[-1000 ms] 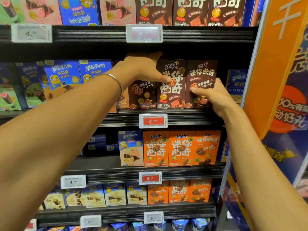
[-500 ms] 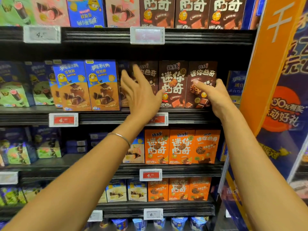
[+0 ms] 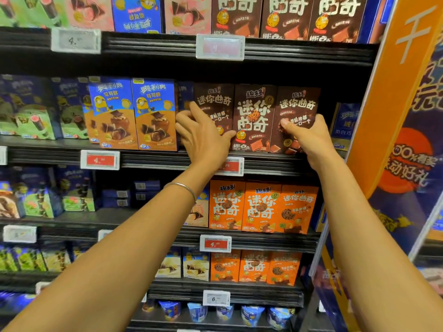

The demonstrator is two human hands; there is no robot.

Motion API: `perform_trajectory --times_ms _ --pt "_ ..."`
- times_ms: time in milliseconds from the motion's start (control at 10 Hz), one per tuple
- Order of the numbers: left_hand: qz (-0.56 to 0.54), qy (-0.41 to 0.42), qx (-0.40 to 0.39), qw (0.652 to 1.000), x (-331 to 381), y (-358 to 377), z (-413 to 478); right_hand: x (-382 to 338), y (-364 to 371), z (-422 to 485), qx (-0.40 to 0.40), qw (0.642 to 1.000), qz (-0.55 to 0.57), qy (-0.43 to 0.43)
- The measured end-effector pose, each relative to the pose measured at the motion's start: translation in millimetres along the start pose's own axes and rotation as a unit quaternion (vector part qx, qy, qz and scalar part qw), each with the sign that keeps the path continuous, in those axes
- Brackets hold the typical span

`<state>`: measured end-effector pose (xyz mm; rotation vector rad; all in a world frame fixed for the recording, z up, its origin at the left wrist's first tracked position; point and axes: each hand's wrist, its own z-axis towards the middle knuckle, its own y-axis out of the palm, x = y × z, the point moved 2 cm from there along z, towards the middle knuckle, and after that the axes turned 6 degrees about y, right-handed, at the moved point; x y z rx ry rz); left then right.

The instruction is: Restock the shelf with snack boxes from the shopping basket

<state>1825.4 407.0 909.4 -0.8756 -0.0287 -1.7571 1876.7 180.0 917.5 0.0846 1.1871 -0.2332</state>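
Observation:
Three brown snack boxes stand side by side on the black shelf point(image 3: 275, 164). My left hand point(image 3: 203, 137) lies with straight, spread fingers on the front of the left brown box point(image 3: 213, 99), its thumb reaching onto the middle brown box point(image 3: 254, 111). My right hand point(image 3: 309, 140) grips the right brown box point(image 3: 297, 104), with the thumb on the front face and the fingers round its right edge. No shopping basket is in view.
Blue and orange boxes point(image 3: 155, 113) stand just left of the brown ones. Orange boxes point(image 3: 261, 207) fill the shelf below, and more brown boxes point(image 3: 285, 15) the shelf above. An orange and blue banner point(image 3: 393, 121) closes off the right side. A blue box point(image 3: 342, 125) sits behind it.
My left hand came down from the top of the brown boxes and now lies flat on the left box's front. My right hand stays on the right box.

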Motion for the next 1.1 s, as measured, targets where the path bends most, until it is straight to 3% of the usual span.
perform_trajectory --times_ms 500,700,800,1000,1100 --pt "0.0 -0.023 -0.002 1.0 4.8 -0.5 -2.9 3.1 1.2 6.5 -0.03 0.997 0.059 0.044" --pt "-0.038 -0.045 -0.058 0.997 15.7 -14.1 -0.3 -5.6 -7.6 4.3 0.016 0.987 0.123 0.1" --pt "-0.113 -0.056 -0.082 0.989 20.3 -33.5 -1.3 -15.7 -13.1 -8.1 0.032 0.985 0.138 0.098" --pt "-0.278 -0.055 -0.109 0.953 17.5 -100.5 -16.3 -49.5 -13.9 -75.5 -0.023 0.992 0.097 0.078" --pt "-0.42 -0.098 -0.134 0.892 -6.1 -148.0 -27.5 -61.0 -11.7 -126.0 -0.059 0.986 0.144 0.06"
